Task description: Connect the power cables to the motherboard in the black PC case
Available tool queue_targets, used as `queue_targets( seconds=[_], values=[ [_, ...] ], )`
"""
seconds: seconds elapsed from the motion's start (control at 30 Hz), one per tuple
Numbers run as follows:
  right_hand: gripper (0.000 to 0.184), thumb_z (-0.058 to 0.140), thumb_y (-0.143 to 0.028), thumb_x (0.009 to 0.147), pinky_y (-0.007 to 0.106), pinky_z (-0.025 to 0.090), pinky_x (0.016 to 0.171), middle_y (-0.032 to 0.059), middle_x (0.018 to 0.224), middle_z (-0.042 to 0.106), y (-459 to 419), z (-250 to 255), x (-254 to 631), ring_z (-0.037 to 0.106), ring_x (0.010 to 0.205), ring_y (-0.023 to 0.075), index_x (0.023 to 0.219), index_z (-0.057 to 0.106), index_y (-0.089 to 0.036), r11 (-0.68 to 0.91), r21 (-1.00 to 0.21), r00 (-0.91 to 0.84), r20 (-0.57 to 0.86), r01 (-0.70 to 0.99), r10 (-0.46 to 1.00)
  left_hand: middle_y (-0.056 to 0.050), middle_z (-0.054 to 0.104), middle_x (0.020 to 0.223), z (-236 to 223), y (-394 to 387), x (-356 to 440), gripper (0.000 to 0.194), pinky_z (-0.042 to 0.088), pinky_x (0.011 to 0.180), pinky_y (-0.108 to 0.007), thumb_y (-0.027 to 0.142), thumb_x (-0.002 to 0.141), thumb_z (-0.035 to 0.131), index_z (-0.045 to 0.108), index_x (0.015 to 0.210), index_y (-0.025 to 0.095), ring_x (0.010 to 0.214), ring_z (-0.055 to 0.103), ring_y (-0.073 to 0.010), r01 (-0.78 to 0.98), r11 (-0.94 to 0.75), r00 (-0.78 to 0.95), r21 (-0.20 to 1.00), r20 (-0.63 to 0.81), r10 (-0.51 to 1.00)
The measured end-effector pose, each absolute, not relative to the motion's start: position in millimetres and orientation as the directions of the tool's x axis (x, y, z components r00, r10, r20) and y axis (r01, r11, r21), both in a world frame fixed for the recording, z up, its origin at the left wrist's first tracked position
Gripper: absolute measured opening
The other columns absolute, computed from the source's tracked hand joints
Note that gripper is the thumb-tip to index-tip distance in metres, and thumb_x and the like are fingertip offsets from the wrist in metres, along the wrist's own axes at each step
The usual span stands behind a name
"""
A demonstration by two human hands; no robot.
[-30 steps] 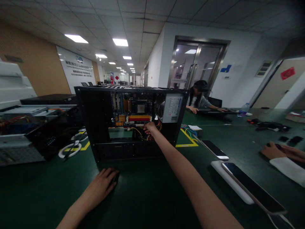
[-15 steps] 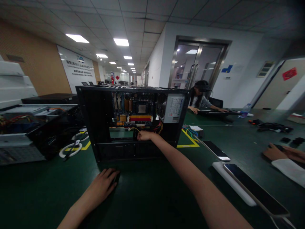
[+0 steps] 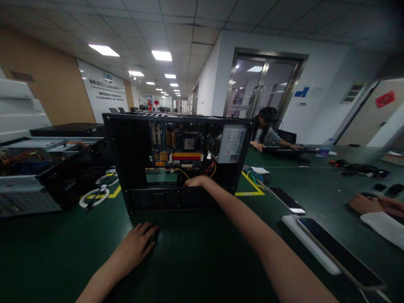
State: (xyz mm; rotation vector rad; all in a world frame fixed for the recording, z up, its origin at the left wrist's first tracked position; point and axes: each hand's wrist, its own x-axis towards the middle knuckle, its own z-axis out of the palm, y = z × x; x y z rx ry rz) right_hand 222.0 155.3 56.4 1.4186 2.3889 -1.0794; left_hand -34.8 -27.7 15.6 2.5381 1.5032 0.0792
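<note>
Two bare hands work at a black, open-sided metal computer case (image 3: pixel 154 200) standing upright at the centre of the frame, on a dark green tabletop (image 3: pixel 195 261). Inside it, a silver power supply (image 3: pixel 226 158) at upper right bears a white label (image 3: pixel 234 141) with blue lettering running sideways and a barcode-like block; the words are too small to read. On a pale wall sign (image 3: pixel 105 90) in the upper left of the frame, a blue logo sits above dark Chinese characters and a line of Latin letters, all too blurred to make out surely. Left of the power supply, a dark circuit board (image 3: pixel 176 141) carries a square grey chip (image 3: pixel 189 144), with long red and yellow slots (image 3: pixel 187 157) below it. A thin yellow wire (image 3: pixel 181 171) curves down near the right hand (image 3: pixel 194 182), whose fingers bend into the case's lower part; their tips are hidden, so its grip cannot be told. The left hand (image 3: pixel 135 243) lies palm down at lower left, fingers loosely open and slightly bent; whether anything lies beneath is unclear.
</note>
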Motion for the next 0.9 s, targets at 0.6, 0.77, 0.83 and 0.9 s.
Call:
queue_targets(
  seconds=[0.6,0.77,0.83,0.9],
  values=[
    [0.018,0.052,-0.019,0.064,0.021,0.042,0.055,0.0021,0.073,0.062,159,51,222,0.056,0.058,0.0119,0.077,0.061,-0.011,0.335,-0.511,-0.564,-0.400,0.792,0.723,-0.006,0.049,0.119,26,-34,-30,0.041,0.036,0.090,-0.040,0.035,0.081,0.035,0.046,0.118,0.023,0.106,0.046,-0.0238,0.856,-0.489,0.501,0.168,-0.032,0.865],
    [0.017,0.050,-0.021,0.069,0.020,0.040,0.053,0.0020,0.070,0.061,153,58,218,0.053,0.056,0.0108,0.075,0.061,-0.010,0.355,-0.503,-0.554,-0.326,0.788,0.766,-0.006,0.048,0.119,21,-31,-33,0.041,0.035,0.091,-0.040,0.035,0.081,0.036,0.045,0.119,0.023,0.107,0.045,-0.0241,0.852,-0.491,0.504,0.184,-0.034,0.863],
    [0.017,0.049,-0.023,0.070,0.018,0.039,0.050,0.0013,0.066,0.060,150,63,216,0.051,0.052,0.0090,0.073,0.060,-0.009,0.336,-0.516,-0.526,-0.279,0.788,0.803,-0.006,0.048,0.119,20,-30,-33,0.041,0.035,0.091,-0.040,0.035,0.081,0.036,0.045,0.119,0.023,0.107,0.046,-0.0239,0.850,-0.493,0.507,0.185,-0.037,0.861],
    [0.018,0.047,-0.023,0.072,0.017,0.038,0.047,0.0001,0.059,0.057,147,67,214,0.048,0.046,0.0073,0.072,0.059,-0.010,0.243,-0.574,-0.466,-0.280,0.782,0.839,-0.006,0.049,0.118,19,-30,-33,0.040,0.036,0.091,-0.040,0.035,0.081,0.036,0.046,0.119,0.023,0.106,0.046,-0.0240,0.849,-0.497,0.510,0.177,-0.034,0.859]
  ],
)
